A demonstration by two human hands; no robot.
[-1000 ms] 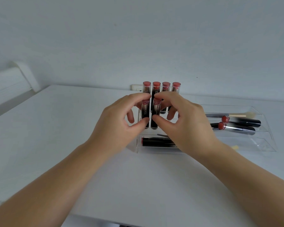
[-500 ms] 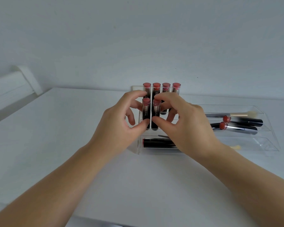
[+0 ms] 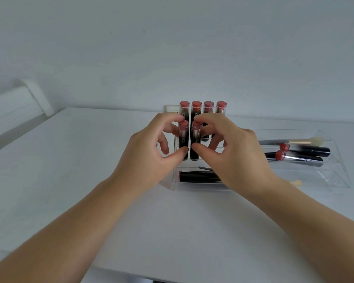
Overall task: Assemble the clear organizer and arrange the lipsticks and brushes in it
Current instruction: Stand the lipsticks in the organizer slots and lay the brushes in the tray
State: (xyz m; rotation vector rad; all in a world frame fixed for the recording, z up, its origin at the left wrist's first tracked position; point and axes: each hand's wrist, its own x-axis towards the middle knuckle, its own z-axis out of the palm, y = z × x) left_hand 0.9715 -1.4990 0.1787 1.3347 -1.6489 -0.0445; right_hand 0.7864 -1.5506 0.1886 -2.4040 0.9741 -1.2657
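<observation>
The left hand (image 3: 149,154) pinches an upright lipstick (image 3: 183,139) between thumb low on the tube and forefinger at its red cap, long axis vertical, cap up. Just beside it, the right hand (image 3: 233,154) pinches a second upright lipstick (image 3: 195,140) the same way; the two tubes stand side by side between the hands, in the front row of the clear organizer (image 3: 335,160). Beyond the fingertips stands a back row of four lipsticks (image 3: 202,107), all vertical with red caps up. Below the right palm a lipstick (image 3: 196,177) lies on its side in the front trough, red end pointing toward the left hand. Out past the right hand, two more lipsticks (image 3: 305,153) and a brush (image 3: 294,141) lie sideways in the organizer, on the white table (image 3: 70,160).
</observation>
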